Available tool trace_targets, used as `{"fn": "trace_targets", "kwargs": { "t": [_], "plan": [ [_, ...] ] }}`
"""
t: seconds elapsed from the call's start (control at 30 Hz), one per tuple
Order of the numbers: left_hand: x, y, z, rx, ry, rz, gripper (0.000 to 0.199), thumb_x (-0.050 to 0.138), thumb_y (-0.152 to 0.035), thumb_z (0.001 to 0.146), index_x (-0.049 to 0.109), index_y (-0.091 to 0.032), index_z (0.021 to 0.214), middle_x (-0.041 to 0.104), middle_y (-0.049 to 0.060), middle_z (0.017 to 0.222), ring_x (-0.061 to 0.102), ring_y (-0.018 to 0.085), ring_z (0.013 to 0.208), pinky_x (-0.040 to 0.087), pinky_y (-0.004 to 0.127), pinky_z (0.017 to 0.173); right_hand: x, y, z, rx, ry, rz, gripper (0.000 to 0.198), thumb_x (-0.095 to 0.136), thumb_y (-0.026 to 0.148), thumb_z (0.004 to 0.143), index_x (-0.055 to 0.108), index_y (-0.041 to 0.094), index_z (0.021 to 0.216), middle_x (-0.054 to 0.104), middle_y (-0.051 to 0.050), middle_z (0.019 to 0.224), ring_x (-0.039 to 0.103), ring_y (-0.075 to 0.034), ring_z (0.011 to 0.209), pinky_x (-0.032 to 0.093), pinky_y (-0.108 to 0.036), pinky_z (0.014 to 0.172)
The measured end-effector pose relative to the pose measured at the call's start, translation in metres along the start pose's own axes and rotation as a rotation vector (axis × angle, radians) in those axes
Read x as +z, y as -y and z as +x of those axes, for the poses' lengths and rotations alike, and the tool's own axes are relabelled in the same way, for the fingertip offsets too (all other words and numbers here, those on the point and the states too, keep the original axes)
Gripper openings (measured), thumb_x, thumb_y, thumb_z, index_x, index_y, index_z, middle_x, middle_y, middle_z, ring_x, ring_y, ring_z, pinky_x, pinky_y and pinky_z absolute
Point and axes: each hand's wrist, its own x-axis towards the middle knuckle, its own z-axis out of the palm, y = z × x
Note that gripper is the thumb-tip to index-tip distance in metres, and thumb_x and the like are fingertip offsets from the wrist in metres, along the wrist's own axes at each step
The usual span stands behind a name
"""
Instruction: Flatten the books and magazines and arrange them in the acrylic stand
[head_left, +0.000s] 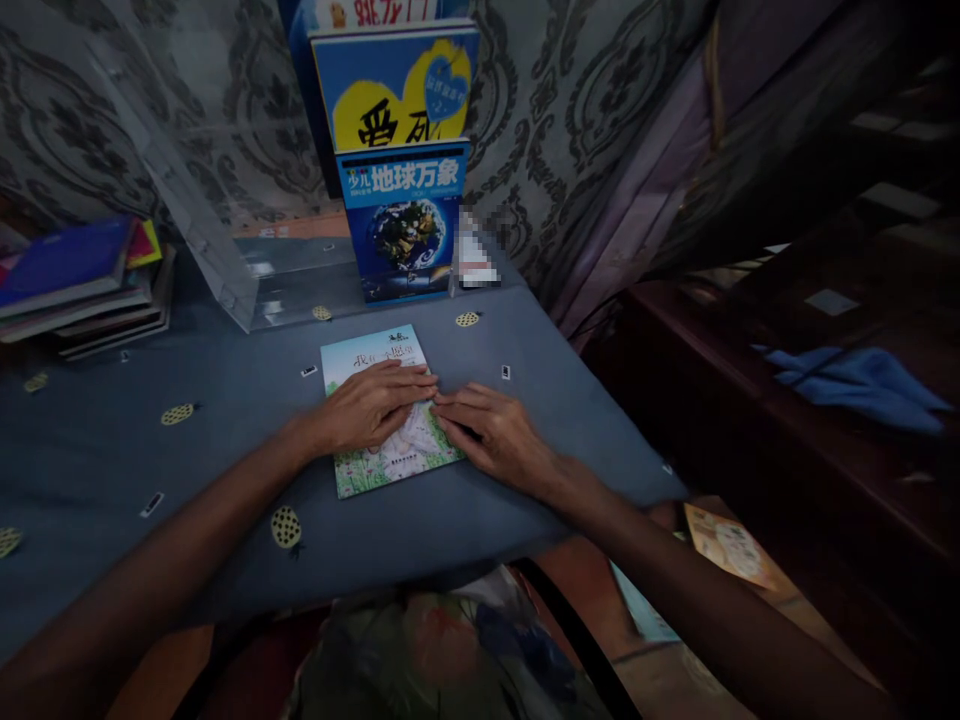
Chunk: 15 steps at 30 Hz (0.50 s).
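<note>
A thin picture book with a pale blue top and a green, flowery lower part lies flat on the cloth-covered table. My left hand rests on its cover, fingers stretched out to the right and hiding the middle of the picture. At the book's right edge is my right hand, its fingers extended and the thumb apart below them. The fingertips of both hands nearly meet there. I see nothing held in either hand.
Behind the book, a clear plastic stand holds upright books, including a blue Earth book and a yellow-and-blue book. A book stack sits left. Right of the table are a blue cloth and, lower, an orange booklet.
</note>
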Motion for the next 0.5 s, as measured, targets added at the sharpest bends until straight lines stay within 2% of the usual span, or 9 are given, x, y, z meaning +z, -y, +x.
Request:
{"fn": "trace_targets", "kwargs": {
  "t": [0.33, 0.5],
  "plan": [
    [0.002, -0.015, 0.000, 0.015, 0.002, -0.002, 0.039, 0.042, -0.020, 0.101, 0.062, -0.021, 0.135, 0.063, 0.007, 0.140, 0.055, 0.024, 0.135, 0.043, 0.053, 0.114, -0.009, 0.013, -0.012, -0.011, 0.005, 0.010, 0.020, 0.052, 0.017, 0.100, 0.071, 0.016, 0.106, 0.076, -0.010, 0.099, 0.070, -0.022, 0.089, 0.062, -0.040, 0.080],
    [0.002, -0.023, -0.001, 0.014, 0.017, -0.029, 0.039, 0.041, -0.022, 0.103, 0.061, -0.021, 0.136, 0.063, 0.007, 0.141, 0.053, 0.022, 0.138, 0.040, 0.050, 0.118, -0.012, 0.017, -0.019, -0.022, 0.014, -0.007, 0.021, 0.051, 0.019, 0.101, 0.071, 0.014, 0.107, 0.076, -0.011, 0.102, 0.071, -0.023, 0.092, 0.062, -0.041, 0.081]
  ]
}}
